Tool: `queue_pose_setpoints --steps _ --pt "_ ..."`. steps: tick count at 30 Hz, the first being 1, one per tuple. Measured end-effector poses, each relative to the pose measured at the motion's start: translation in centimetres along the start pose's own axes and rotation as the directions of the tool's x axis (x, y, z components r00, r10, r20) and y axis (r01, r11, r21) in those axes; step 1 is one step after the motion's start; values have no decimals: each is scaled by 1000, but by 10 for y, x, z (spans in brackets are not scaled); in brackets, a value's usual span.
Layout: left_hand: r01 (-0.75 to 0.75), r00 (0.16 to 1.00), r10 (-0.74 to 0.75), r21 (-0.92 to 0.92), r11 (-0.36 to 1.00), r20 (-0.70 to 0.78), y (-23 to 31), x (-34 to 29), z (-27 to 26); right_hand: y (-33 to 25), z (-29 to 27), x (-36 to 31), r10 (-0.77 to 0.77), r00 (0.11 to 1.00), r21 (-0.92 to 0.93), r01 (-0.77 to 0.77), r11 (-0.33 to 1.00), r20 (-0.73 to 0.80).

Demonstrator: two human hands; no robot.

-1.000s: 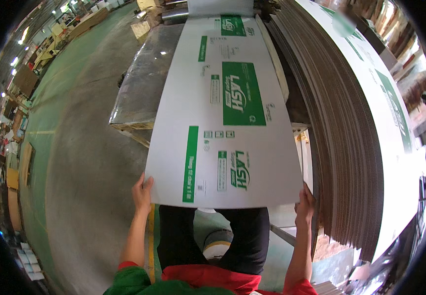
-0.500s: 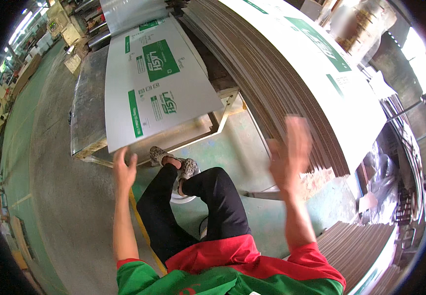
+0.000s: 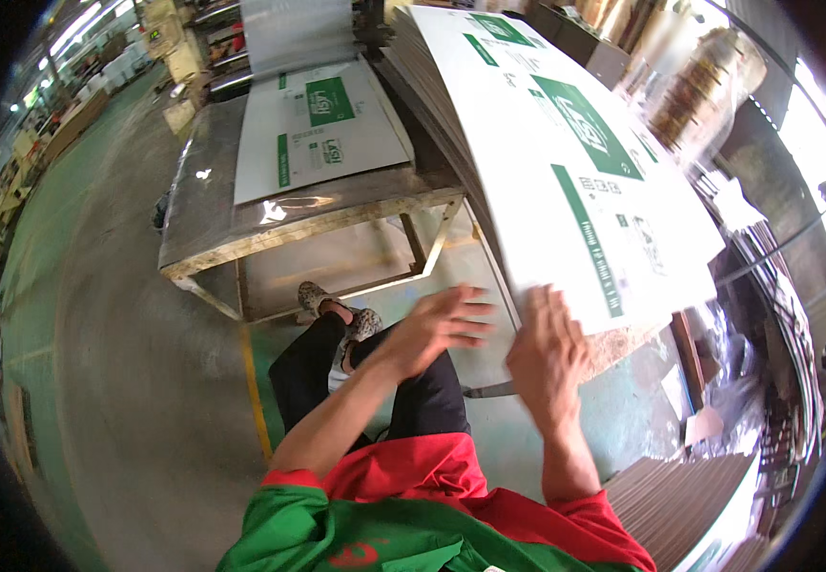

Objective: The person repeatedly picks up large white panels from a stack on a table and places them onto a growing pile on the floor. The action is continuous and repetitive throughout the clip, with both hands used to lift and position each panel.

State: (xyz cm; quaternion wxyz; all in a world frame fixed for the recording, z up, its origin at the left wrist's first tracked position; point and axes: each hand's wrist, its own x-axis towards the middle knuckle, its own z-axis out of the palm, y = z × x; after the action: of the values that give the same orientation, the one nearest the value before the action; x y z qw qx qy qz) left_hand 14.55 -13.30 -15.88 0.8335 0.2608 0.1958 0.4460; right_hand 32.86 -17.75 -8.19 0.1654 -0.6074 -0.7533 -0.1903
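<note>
My right hand (image 3: 548, 357) is at the near left corner of a tall stack of white cardboard sheets (image 3: 518, 172) with green print. Its fingers are stretched out along the top sheet's near edge, and whether they press on it I cannot tell. To the left of it, my left hand (image 3: 446, 324) hovers over my knee, fingers spread and nothing in them, slightly blurred. Farther off, another white printed cardboard sheet (image 3: 375, 143) lies flat on a metal-topped table (image 3: 203, 214), its far end beneath a hanging translucent sheet (image 3: 299, 33).
More cardboard (image 3: 680, 500) is stacked low at my right side. Crumpled clear plastic (image 3: 733, 381) and upright sheets (image 3: 790, 286) stand beyond the tall stack. A wrapped roll (image 3: 709, 91) is at the far right. A yellow line (image 3: 256, 396) crosses the floor left of my legs.
My left hand has left the sheet's near edge and swung right, towards the stack. The sheet on the table now lies farther back from the table's near edge. The view has shifted.
</note>
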Motion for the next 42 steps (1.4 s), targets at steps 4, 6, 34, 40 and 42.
queue_pose_setpoints --steps 4,6,34,40,42 --pt "-229 961 252 185 956 -110 19 6 52 0 -49 -27 -206 978 758 144 636 -13" --pt "-134 937 201 240 962 -284 45 -18 45 51 -49 -40 335 833 485 -94 870 -439" --pt "72 249 190 213 974 -950 -31 -360 -184 28 140 -106 194 671 569 -722 394 716" --pt "80 166 383 399 913 -909 -88 -381 -134 57 131 -168 225 546 505 -836 216 807" --pt "165 128 436 453 876 -891 -106 -381 -107 71 117 -186 237 588 565 -809 164 773"
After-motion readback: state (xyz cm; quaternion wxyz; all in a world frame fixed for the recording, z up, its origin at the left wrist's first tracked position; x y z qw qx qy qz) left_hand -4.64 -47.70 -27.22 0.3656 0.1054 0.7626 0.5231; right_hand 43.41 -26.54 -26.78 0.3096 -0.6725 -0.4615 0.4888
